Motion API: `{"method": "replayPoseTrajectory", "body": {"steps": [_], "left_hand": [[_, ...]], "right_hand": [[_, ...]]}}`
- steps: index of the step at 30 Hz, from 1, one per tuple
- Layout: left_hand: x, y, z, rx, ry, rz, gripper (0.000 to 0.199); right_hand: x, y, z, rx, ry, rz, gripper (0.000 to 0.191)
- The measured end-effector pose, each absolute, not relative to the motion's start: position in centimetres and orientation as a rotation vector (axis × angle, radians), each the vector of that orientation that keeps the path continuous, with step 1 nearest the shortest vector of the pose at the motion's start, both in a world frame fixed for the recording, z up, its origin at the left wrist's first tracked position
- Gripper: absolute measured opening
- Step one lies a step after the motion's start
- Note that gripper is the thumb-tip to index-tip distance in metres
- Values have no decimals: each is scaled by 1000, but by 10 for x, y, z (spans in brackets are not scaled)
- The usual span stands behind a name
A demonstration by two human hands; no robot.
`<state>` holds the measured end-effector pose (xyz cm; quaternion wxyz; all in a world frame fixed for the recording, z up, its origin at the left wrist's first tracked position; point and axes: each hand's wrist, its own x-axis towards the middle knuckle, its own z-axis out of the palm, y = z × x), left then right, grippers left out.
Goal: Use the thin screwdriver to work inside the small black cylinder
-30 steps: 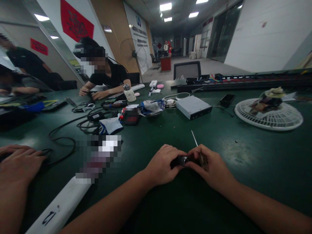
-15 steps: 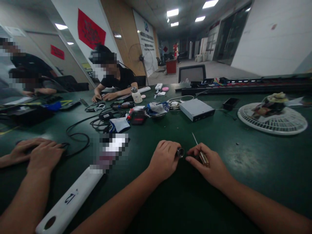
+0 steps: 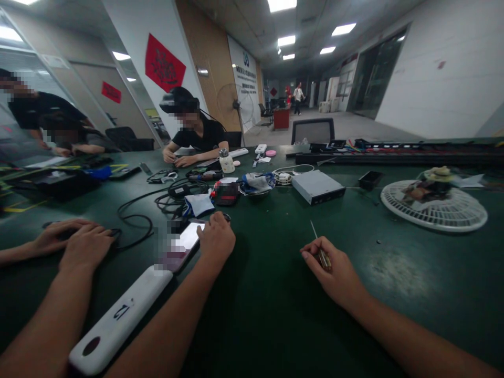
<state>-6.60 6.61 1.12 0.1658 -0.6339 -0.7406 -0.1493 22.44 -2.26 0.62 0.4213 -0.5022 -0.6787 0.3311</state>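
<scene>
My left hand [image 3: 216, 239] is closed around a small dark round part [image 3: 227, 217], most of it hidden by the fingers. That hand is just right of a phone [image 3: 191, 237] with a bright screen; whether it touches the phone I cannot tell. My right hand [image 3: 333, 268] grips a screwdriver [image 3: 325, 259] by its amber-brown handle, the thin shaft pointing up and away over the green table. The thumb and index finger of that hand are close together, and I cannot make out anything between their tips.
A white bar-shaped device [image 3: 122, 317] lies beside my left forearm. Further left are another person's hands [image 3: 84, 239] and black cables [image 3: 136, 218]. Beyond are a cloth bundle [image 3: 258, 182], a grey drive box [image 3: 318, 185] and a white fan grille [image 3: 433, 212].
My left hand has moved left, away from the right hand, carrying the dark round part to near the phone. The right hand still holds the screwdriver. The view has tilted up slightly.
</scene>
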Motion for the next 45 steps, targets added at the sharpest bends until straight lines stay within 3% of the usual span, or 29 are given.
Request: {"method": "replayPoseTrajectory", "body": {"steps": [23, 30, 38, 45], "left_hand": [[-41, 65, 14, -1948, -2010, -586, 21], [15, 38, 5, -2620, -1599, -1108, 23], [8, 50, -1, -2865, -1171, -1185, 29], [8, 49, -3, -2882, -1201, -1199, 26]], "right_hand": [[229, -19, -2, -1263, -1553, 861, 21], [237, -23, 1, -790, -1668, 716, 49], [234, -20, 4, -822, -1588, 775, 26], [235, -20, 0, -902, -1656, 810, 26]]}}
